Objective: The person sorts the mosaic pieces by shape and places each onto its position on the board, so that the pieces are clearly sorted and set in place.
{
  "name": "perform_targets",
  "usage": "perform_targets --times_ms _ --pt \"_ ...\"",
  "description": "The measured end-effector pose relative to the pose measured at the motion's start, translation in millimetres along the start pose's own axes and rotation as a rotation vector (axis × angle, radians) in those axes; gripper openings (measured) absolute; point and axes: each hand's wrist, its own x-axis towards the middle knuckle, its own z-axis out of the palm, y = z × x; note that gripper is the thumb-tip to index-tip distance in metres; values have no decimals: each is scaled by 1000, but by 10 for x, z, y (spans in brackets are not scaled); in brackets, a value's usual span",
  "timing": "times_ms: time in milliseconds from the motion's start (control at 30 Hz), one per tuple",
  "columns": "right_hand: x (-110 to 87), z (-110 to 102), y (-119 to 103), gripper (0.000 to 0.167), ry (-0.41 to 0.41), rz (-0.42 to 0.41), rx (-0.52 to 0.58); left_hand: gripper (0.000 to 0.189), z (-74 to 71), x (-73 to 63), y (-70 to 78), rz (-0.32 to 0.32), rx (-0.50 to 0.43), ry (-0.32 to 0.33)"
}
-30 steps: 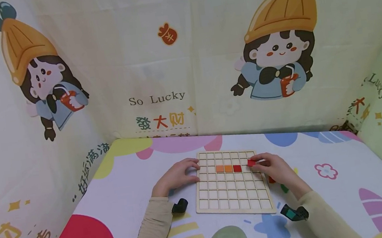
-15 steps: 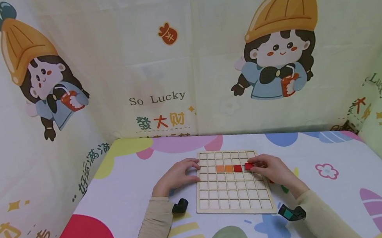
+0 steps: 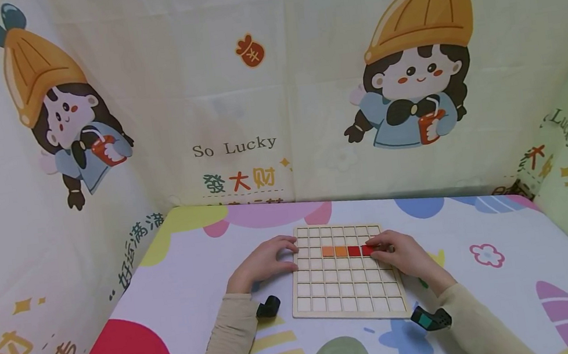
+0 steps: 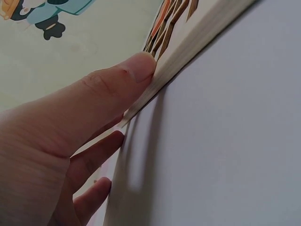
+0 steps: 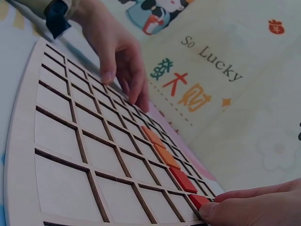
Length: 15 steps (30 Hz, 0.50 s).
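Placing a red tile [image 3: 367,250] looks to be the step in hand: we pinch its outer side with our right hand [image 3: 408,251], at a cell of the wooden grid board [image 3: 331,290]; whether it lies flush, we cannot tell. Just left of that hand's fingertips, 1 other red tile [image 3: 354,251] and 2 orange tiles [image 3: 341,251] extend the row. Our left hand [image 3: 261,261], fingers loosely bent, rests against the board edge nearest it, holding no tile. The next move, we judge, calls for pressing the tile level, then loosening our right fingers.
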Motion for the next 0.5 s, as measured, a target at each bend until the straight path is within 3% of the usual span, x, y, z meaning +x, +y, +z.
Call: perform_targets --times_ms 500 --pt "8 17 -1 25 -18 0 -6 31 -17 -7 15 1 18 -1"
